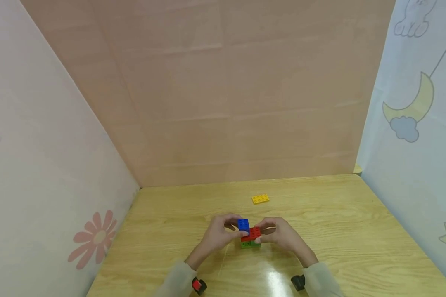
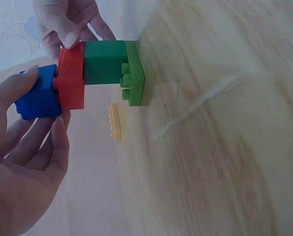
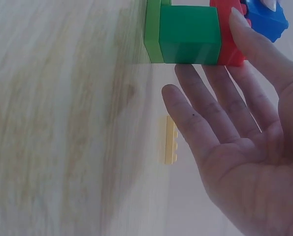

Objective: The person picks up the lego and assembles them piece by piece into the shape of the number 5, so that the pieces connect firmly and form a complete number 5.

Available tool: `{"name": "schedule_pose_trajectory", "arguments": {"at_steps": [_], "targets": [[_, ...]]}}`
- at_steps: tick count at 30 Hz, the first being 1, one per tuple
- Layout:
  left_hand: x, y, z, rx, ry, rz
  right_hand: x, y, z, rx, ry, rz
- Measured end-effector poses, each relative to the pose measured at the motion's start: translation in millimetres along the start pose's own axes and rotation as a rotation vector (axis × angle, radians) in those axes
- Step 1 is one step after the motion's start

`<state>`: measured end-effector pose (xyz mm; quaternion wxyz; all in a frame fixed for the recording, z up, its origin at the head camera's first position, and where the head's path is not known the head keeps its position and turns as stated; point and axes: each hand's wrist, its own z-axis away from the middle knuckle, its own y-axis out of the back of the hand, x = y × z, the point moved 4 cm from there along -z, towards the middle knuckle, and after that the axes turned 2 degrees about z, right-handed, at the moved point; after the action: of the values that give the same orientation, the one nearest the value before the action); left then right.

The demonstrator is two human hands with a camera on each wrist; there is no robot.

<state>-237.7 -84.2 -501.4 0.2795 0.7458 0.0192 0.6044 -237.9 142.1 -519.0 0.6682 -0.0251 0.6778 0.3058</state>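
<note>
A small stack of toy building bricks stands on the table in front of me. Its base is a flat light-green brick [image 2: 136, 76], with a darker green block [image 2: 104, 61] on top. Above that lies a red brick [image 2: 72, 81], overhanging the green block. My left hand [image 1: 219, 234] pinches a blue brick [image 1: 243, 225] between thumb and fingers, over the left end of the red brick. In the left wrist view the blue brick sits slightly tilted, red studs showing beneath it. My right hand [image 1: 282, 236] holds the red brick from the right, thumb in front and fingers behind.
A flat yellow brick [image 1: 260, 199] lies studs up on the wooden table [image 1: 357, 231], beyond the stack. A brown covering [image 1: 230, 103] hangs at the back, and pale printed sheets [image 1: 52, 165] line both sides.
</note>
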Motion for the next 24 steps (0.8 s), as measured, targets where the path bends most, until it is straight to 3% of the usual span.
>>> {"name": "schedule_pose_trajectory", "arguments": {"at_steps": [12,24], "targets": [[5.7,-6.0,4.9,0.006,0.022,-0.056,3,0,-1,-0.012,0.004,-0.001],[12.9,-5.9,4.0,-0.009,-0.01,-0.124,1,2,-1,-0.014,0.008,-0.002]]}}
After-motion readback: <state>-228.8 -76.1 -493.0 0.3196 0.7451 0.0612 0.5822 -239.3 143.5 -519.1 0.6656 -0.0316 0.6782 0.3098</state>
